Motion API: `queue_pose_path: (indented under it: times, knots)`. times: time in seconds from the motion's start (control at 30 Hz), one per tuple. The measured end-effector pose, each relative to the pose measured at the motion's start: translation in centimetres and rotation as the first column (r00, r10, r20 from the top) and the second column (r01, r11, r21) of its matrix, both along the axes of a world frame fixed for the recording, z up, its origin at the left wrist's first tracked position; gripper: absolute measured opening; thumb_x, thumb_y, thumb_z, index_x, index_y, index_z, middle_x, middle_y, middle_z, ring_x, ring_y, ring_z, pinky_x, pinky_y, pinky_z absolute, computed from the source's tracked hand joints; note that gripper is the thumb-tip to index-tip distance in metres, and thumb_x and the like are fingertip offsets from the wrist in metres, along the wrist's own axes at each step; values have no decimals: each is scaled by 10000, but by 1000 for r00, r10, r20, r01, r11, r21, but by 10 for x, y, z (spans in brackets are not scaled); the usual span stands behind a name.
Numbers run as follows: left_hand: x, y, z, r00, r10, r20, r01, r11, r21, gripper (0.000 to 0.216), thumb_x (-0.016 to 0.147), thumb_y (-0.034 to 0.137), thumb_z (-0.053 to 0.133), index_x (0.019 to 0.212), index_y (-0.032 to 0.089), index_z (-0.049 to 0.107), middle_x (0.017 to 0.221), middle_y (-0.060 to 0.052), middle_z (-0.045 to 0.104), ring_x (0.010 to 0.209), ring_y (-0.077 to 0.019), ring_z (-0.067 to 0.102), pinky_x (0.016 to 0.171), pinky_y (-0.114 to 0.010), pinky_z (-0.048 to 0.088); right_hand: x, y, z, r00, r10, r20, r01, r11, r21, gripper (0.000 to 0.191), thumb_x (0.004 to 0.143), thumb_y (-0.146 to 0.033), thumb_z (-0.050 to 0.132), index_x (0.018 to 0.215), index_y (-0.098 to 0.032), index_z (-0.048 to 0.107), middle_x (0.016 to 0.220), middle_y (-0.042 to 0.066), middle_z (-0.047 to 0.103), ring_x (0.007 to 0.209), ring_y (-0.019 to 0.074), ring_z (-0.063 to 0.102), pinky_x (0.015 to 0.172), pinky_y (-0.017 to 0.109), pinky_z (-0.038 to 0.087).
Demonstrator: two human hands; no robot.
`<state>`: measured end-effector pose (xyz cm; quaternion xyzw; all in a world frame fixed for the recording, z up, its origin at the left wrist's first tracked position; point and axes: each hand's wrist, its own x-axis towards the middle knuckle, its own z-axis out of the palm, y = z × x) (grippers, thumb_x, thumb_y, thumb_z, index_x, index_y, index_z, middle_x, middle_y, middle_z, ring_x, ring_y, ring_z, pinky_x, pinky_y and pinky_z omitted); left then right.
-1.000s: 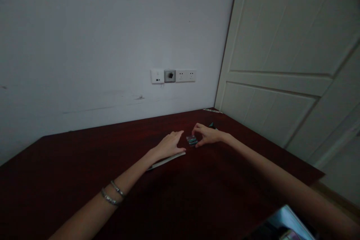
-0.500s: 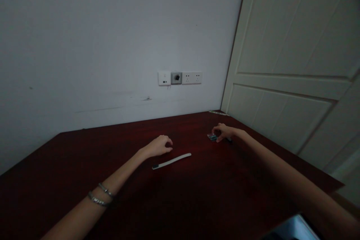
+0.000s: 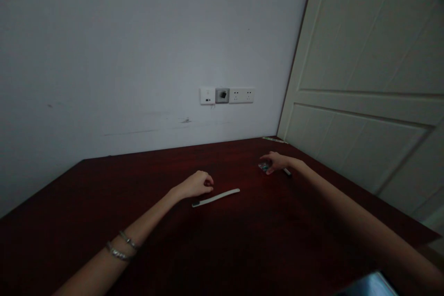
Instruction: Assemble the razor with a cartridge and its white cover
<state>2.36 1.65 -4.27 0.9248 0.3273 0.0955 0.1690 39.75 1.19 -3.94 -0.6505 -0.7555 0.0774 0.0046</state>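
The pale strip [image 3: 218, 197] lies flat on the dark red table [image 3: 215, 249], slightly bent along its length, with a dark patch at its left end, and everything else can be placed from it. Just beyond its left half is the left hand [image 3: 195, 184], back upward, fingers curled loosely inward, with a small gap between forefinger and thumb; nothing shows in that gap, and the hand appears apart from the strip. On the left forearm, nearer the person than the strip, sit 2 silvery bracelets [image 3: 118, 251]. Beyond the strip and to its right, well apart from it, is the small clear packet [image 3: 262, 166], with some blue-green on it; its contents are too small to make out. The right hand [image 3: 275, 162] arches over the packet's right side, fingers bent along the far side and thumb on the near side; whether they pinch it or only rest about it, I cannot tell. Just beneath the right wrist, also to the strip's right, a small dark object [image 3: 287, 172] is partly hidden. Farther beyond the strip, a narrow patterned piece [image 3: 275, 140] lies by the table's far corner. Behind the strip rises the wall [image 3: 138, 55], carrying 2 sockets [image 3: 242, 95].
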Motion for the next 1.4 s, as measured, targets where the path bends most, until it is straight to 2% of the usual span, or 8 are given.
queue_pose_path:
  times: [0.17,0.37,0.53,0.77,0.97,1.13,1.27,1.4]
  knots:
    - [12,-21,-3,994,-53,-92,58,997,48,251,729,335,543,887,187,671,847,-54,656,757,-187,598,635,-260,437,-70,-25,9,950,275,-148,-262,960,102,396,732,-326,604,1082,-143,632,1040,110,583,951,219,556,835,296,419]
    - [25,-38,-12,976,-16,-216,69,968,240,215,720,239,537,892,179,652,896,-96,633,843,-232,585,675,-303,452,-135,-55,11,859,495,-127,-490,869,74,267,778,-255,578,1015,-161,658,971,87,605,860,186,576,773,267,425]
    - [26,-36,-17,976,-34,-216,95,955,282,182,732,165,504,854,148,638,882,-124,625,859,-254,576,706,-342,454,-149,-63,5,864,500,-52,-495,864,92,186,791,-227,559,932,-177,669,925,77,608,829,187,579,720,258,418]
    - [29,-39,-10,966,-56,-253,156,904,397,122,738,146,513,808,145,613,856,-115,611,866,-242,549,742,-336,440,-147,-66,-3,885,465,-7,-461,879,123,158,778,-217,571,898,-171,664,902,68,634,821,187,589,705,245,403]
    - [37,-37,-8,969,-92,-230,196,852,485,75,764,153,520,808,153,581,888,-117,583,943,-258,501,805,-363,404,-148,-72,-8,918,387,91,-397,904,161,152,752,-193,548,836,-147,666,837,95,649,755,202,602,645,255,394]
    - [48,-35,-2,976,-98,-193,191,806,560,130,821,143,442,861,157,565,914,-114,561,962,-251,473,833,-370,370,-139,-81,-7,970,236,51,-242,941,235,149,734,-202,544,794,-139,665,817,109,654,747,204,607,631,242,391]
    - [50,-30,7,988,-133,-83,156,786,598,193,859,194,408,991,167,547,1002,-109,543,1011,-247,445,874,-377,342,-104,-82,0,997,43,-66,-23,961,276,154,723,-215,544,753,-154,682,744,92,667,684,193,607,595,238,380]
    - [42,-17,6,994,-103,-32,102,806,583,226,876,254,397,1004,168,561,983,-97,552,960,-230,457,834,-360,366,-44,-82,6,961,-227,-160,268,909,321,178,710,-255,547,721,-161,698,720,90,679,673,201,618,574,243,370]
